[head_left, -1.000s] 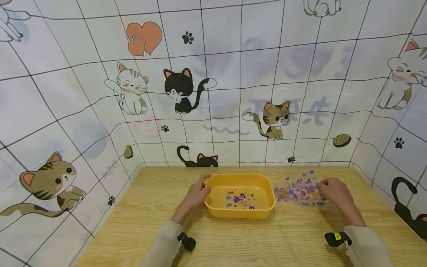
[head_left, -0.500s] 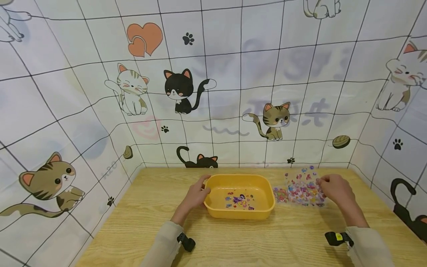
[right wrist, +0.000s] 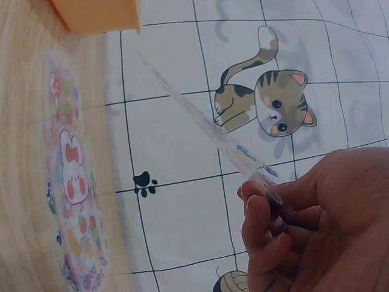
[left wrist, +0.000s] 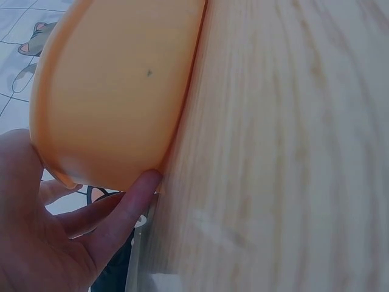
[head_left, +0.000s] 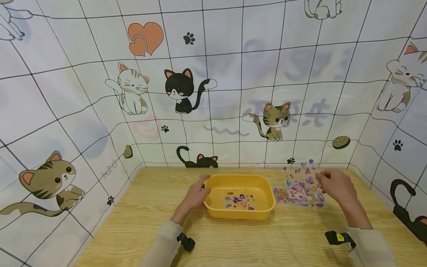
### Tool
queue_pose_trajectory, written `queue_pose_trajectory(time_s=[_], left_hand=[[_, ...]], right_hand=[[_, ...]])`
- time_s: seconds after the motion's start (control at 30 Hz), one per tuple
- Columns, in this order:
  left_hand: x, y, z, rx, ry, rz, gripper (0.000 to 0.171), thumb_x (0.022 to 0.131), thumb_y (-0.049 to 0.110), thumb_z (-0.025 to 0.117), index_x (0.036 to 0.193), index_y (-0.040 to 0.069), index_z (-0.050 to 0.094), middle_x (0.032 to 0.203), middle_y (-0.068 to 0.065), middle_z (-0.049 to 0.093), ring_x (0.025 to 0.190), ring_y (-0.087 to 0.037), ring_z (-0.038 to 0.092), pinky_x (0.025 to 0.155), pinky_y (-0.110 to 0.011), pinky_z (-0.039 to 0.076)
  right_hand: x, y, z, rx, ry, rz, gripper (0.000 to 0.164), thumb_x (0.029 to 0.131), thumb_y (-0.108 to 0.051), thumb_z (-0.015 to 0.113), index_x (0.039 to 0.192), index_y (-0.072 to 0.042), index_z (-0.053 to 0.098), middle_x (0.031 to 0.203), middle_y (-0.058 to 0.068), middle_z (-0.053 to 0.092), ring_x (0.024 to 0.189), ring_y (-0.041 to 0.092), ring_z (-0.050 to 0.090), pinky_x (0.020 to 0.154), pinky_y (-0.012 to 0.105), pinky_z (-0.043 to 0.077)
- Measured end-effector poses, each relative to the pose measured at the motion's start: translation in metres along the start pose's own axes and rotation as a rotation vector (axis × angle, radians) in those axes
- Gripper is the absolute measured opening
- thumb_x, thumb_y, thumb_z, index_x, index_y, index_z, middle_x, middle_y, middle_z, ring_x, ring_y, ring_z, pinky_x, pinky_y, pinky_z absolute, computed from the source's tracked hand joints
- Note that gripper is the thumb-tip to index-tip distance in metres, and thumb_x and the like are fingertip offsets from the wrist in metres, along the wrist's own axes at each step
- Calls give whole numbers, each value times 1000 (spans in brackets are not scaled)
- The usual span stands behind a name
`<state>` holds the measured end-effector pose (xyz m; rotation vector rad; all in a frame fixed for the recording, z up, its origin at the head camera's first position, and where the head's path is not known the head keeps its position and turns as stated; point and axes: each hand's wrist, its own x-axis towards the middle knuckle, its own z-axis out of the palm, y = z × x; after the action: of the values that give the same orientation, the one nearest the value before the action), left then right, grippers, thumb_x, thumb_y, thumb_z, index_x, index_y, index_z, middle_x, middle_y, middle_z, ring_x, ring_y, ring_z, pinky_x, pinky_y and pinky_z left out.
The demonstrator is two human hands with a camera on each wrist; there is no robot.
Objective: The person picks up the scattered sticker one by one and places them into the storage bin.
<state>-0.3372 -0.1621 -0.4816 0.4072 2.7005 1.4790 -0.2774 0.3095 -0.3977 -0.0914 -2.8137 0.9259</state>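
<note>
My left hand [head_left: 196, 195] grips the left end of a yellow plastic basin [head_left: 238, 214]. In the left wrist view its thumb lies at the rim of the basin [left wrist: 115, 91] and its fingers press the outer wall near the tabletop. Small colourful stickers [head_left: 239, 200] lie scattered on the basin floor. To the right, my right hand [head_left: 337, 186] pinches the edge of a clear sticker sheet [head_left: 300, 176], held tilted up. The right wrist view shows that sheet [right wrist: 213, 134] almost edge-on between thumb and fingers. Below it, more sticker sheets [head_left: 281, 195] lie flat, with a bunny sticker [right wrist: 74, 173] on top.
A light wood-grain table [head_left: 220, 244] carries everything. Behind it and at both sides stand white walls [head_left: 227, 122] with a grid and printed cats. Each wrist wears a small black camera [head_left: 336, 238].
My right hand has raised the clear sticker sheet and tilted it more upright, uncovering more of the sheets below. My left hand and the basin have stayed in place.
</note>
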Motion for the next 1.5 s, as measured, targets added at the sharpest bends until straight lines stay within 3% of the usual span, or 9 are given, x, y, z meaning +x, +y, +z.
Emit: queue_pose_trajectory(time_s=[0.33,0.53,0.83,1.23,1.5], left_hand=[[2,2,0,-1,4,-4,56,100,19,51,155,19,43,120,-24,64,81,-23,70,50,-37,64],[2,3,1,7,2,1,58,100,19,51,157,16,39,122,-25,64,83,-23,71,50,-35,64],[3,1,0,2,13,-9,58,100,19,53,156,14,41,120,-24,65,83,-24,70,51,-36,64],[2,0,0,31,24,-15,58,99,20,52,156,11,41,122,-25,65,85,-24,70,52,-33,64],[1,0,1,56,33,-6,60,99,20,51,156,5,39,125,-26,65,90,-26,70,54,-31,63]], right_hand=[[-5,-18,-4,-15,45,-37,48,110,-34,42,123,7,65,83,10,68,66,20,60,50,32,41],[-9,-26,-5,-23,69,-71,49,111,-34,41,121,7,66,80,12,68,63,19,59,49,32,39],[-8,-42,-1,-17,50,-86,51,110,-35,42,130,9,62,84,12,69,63,18,60,45,33,40],[-8,-65,3,-39,51,-133,47,110,-31,44,127,8,64,78,9,66,57,19,52,45,32,36],[-8,-81,12,-38,38,-172,38,109,-25,48,119,7,67,76,8,66,56,19,56,46,31,42]])
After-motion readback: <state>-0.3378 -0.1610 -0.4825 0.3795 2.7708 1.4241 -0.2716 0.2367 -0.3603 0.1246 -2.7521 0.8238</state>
